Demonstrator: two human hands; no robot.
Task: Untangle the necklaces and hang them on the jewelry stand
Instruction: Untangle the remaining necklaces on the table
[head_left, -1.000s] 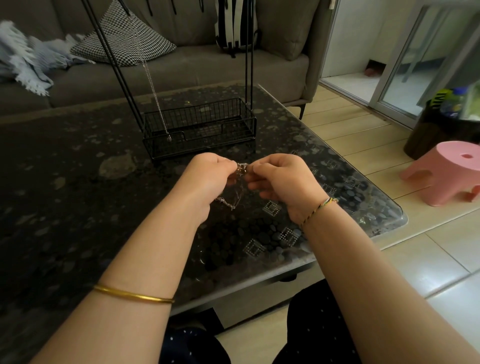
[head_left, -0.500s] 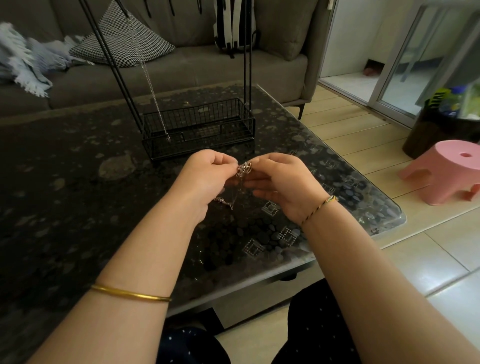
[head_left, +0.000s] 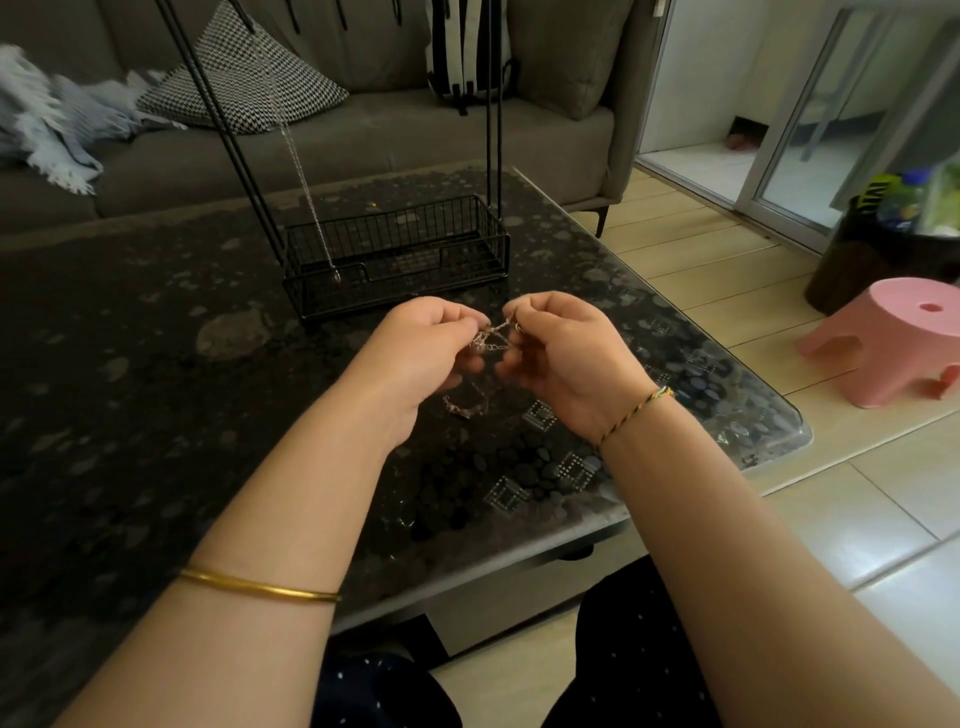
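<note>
A knot of thin silver necklaces (head_left: 491, 338) is pinched between my left hand (head_left: 421, 348) and my right hand (head_left: 558, 353), just above the dark table. A loop of chain with a small pendant (head_left: 465, 408) dangles below the knot, close to the tabletop. Behind my hands stands the black wire jewelry stand (head_left: 395, 254), a basket base with thin upright rods. One silver necklace (head_left: 306, 192) hangs from the stand's top, its end near the basket's left front. The stand's top bar is out of view.
The dark patterned glass table (head_left: 156, 389) ends at a rounded corner on the right. A grey sofa (head_left: 363, 135) with cushions sits behind it. A pink stool (head_left: 893, 338) and a dark bin (head_left: 872, 249) stand on the floor at right.
My hands have pulled slightly apart, stretching a short run of chain between the fingertips; the knot has loosened a little. The stand and hanging necklace are unchanged.
</note>
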